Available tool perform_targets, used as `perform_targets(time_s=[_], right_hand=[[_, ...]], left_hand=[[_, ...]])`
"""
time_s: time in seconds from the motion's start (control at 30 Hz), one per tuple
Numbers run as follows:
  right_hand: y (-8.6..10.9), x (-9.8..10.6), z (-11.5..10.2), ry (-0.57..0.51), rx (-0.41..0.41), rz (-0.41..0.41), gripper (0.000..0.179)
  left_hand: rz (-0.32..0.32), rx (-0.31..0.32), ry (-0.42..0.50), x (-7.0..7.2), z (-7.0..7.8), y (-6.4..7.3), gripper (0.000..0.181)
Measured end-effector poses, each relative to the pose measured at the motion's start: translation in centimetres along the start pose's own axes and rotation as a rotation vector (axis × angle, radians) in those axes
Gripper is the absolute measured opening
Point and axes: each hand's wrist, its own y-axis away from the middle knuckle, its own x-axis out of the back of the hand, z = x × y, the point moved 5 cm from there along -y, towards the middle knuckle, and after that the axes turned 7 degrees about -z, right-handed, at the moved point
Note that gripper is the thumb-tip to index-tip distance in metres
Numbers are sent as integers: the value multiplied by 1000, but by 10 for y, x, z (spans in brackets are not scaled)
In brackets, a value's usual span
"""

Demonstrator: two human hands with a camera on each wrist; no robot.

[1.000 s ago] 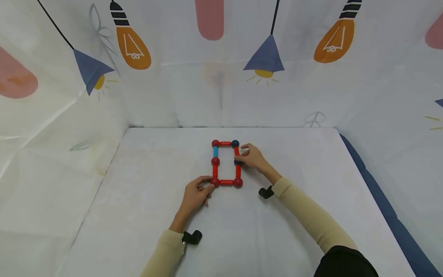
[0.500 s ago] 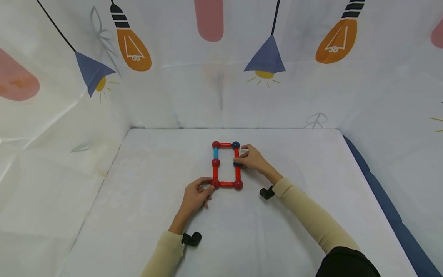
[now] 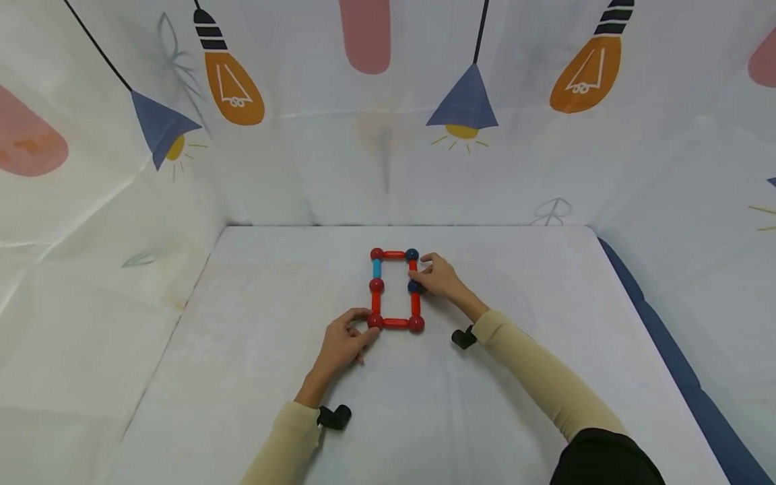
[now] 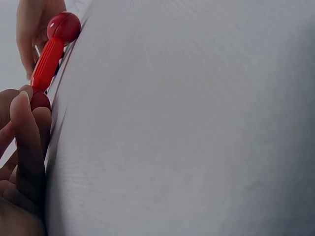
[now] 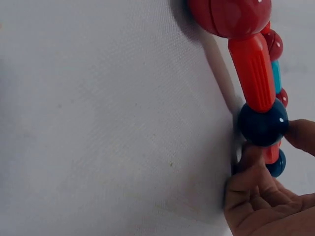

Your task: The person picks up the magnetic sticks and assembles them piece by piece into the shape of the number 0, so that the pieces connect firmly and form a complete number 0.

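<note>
A rectangle of rods and balls lies on the white table, seen whole in the head view. Most rods are red, like the near one (image 3: 396, 323); a light blue rod (image 3: 377, 269) sits on the far left side. My left hand (image 3: 342, 342) pinches the red ball (image 3: 375, 322) at the near left corner between thumb and fingers. On the right side, my right hand (image 3: 442, 277) holds the middle dark blue ball (image 5: 263, 122), thumb on one side and fingers on the other. Another red ball (image 3: 416, 324) forms the near right corner, another dark blue ball (image 3: 412, 254) the far right.
The white table (image 3: 242, 350) ends at a white sheet (image 3: 339, 168) printed with lamps and bulbs. Dark blue padding (image 3: 667, 343) runs along the right edge. A black wrist device (image 3: 335, 417) sits on the left wrist, another (image 3: 464, 337) on the right.
The right thumb has shifted slightly, showing more of the middle dark blue ball. The left thumb has slid a little to the right along the corner ball. The rectangle stays nearly in place.
</note>
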Motion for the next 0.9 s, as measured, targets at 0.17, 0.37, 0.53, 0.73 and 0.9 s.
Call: perform_targets(time_s=[0.17,0.37,0.53,0.73,0.9], right_hand=[[-2,1,1,11,-29,29,58],[-1,4,3,3,-48,44,56],[-1,8,6,19,-53,56,54],[-4,11,10,35,-8,29,49],[0,26,18,61,52,35,42]], left_hand=[[-12,12,-22,-3,-1,-1,39],[-27,13,-4,-5,3,-6,38],[-31,15,-7,-7,7,-10,38],[-20,5,-158,2,12,-9,40],[32,-40,-376,27,16,-10,35]])
